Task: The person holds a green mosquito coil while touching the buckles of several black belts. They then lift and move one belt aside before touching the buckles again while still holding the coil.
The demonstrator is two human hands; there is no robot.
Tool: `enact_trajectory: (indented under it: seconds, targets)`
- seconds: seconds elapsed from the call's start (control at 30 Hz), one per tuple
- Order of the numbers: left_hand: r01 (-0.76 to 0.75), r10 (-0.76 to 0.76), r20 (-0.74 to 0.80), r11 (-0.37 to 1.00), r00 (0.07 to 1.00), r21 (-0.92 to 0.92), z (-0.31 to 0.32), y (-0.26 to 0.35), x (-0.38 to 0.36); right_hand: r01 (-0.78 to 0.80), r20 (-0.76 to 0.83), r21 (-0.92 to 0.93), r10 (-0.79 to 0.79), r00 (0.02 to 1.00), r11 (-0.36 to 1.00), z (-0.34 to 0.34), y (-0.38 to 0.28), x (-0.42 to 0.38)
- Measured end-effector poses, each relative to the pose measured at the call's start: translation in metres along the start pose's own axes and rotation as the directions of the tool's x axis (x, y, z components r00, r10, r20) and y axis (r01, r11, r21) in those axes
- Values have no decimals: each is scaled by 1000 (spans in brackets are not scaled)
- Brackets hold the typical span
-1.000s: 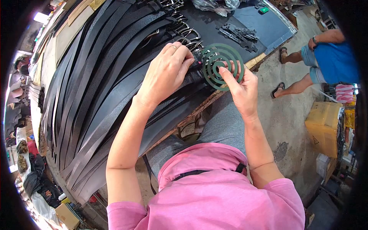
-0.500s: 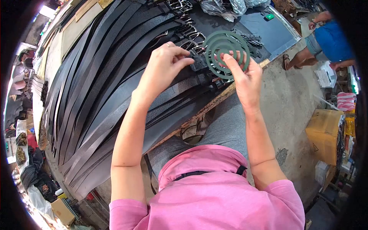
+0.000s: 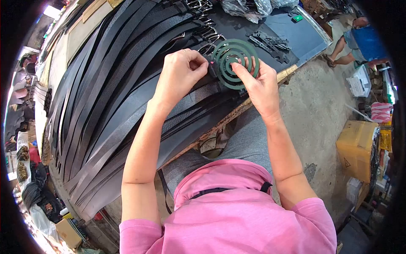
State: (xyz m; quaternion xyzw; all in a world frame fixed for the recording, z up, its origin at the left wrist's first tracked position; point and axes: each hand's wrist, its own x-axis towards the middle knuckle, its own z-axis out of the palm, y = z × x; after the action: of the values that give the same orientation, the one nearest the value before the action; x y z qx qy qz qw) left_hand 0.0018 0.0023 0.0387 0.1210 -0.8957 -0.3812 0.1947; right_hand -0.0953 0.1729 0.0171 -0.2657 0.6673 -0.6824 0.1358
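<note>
A green mosquito coil (image 3: 234, 42) is gripped near its middle by my right hand (image 3: 263, 86), thumb in front and fingers behind. Close to its left edge is my left hand (image 3: 181, 75), with thumb and forefinger pinched together. A tiny pinkish spot shows by those fingertips, but I cannot make out what they hold. Beneath both hands lie many black leather belts (image 3: 122, 89) with metal buckles (image 3: 210, 37) at their upper right ends.
The belts cover a worktable with a wooden edge (image 3: 287, 74). Small black straps (image 3: 270, 44), a green object (image 3: 297, 18) and clear plastic bags (image 3: 249, 8) lie farther back. A person in a blue top (image 3: 370, 42) is at the right, above a cardboard box (image 3: 357, 144).
My right hand has brought the mosquito coil left, nearer to my left hand. The small black straps behind it show more fully. The person at the right has shifted.
</note>
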Motion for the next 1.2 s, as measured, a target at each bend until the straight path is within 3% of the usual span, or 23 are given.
enact_trajectory:
  seconds: [0.37,0.6,0.73,0.83,0.87,0.97,1.0,1.13,1.2]
  targets:
    - [18,-18,-13,1000,1000,-11,1,1,-1,-13,50,-72,16,999,997,0,-5,1]
    - [57,-60,-27,994,998,-96,-1,0,-5,-85,-53,164,95,994,983,-10,-12,-2]
    - [51,-52,-11,993,999,-103,3,3,-5,-33,-157,172,61,986,984,-26,-8,0]
    - [174,-174,21,984,985,-29,10,8,4,-35,-163,266,80,983,963,-27,-6,2]
    - [178,-178,2,984,984,-13,15,5,5,-65,-136,208,94,986,976,-29,-6,2]
    - [184,-185,-5,982,983,-28,22,-1,9,-142,-83,323,178,981,936,-24,-1,2]
    - [208,-206,30,976,978,-69,20,-1,12,-146,-78,277,173,982,950,-25,0,2]
    - [175,-174,25,978,984,-110,17,-6,12,-134,-71,238,155,985,962,-25,0,0]
    - [135,-134,-52,991,990,10,16,3,9,-99,-69,233,118,991,967,-26,8,0]
